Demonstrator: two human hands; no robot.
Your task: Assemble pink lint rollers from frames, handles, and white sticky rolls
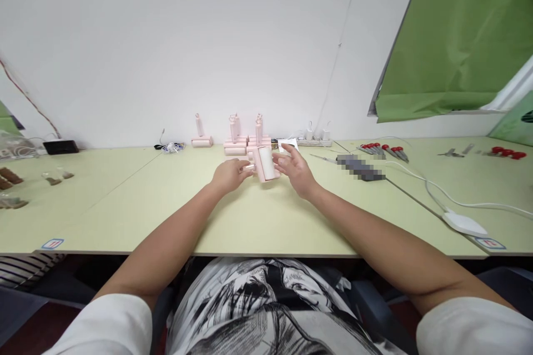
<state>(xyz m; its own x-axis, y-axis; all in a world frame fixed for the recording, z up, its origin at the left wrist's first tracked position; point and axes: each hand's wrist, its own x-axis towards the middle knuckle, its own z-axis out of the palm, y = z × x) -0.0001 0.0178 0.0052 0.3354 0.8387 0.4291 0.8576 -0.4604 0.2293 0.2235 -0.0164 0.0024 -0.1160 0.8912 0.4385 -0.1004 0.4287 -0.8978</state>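
A pink lint roller (267,163) with a white roll is held tilted above the table, in front of several others. My left hand (231,175) is closed on its handle at the left. At the right edge of the roller is my right hand (296,171), its fingers apart and curved toward it. Whether those fingertips touch the roller, I cannot tell. Behind stand more pink lint rollers with upright handles, among them a single lint roller (202,142) off to the left and a cluster with a front lint roller (235,151).
A power strip (314,142) with white plugs lies along the wall. To the right are a blurred dark object (360,168), red-handled tools (395,152) and a white cabled device (463,223). At left, a bundle of cable (172,147) and a black box (60,147) rest on the table.
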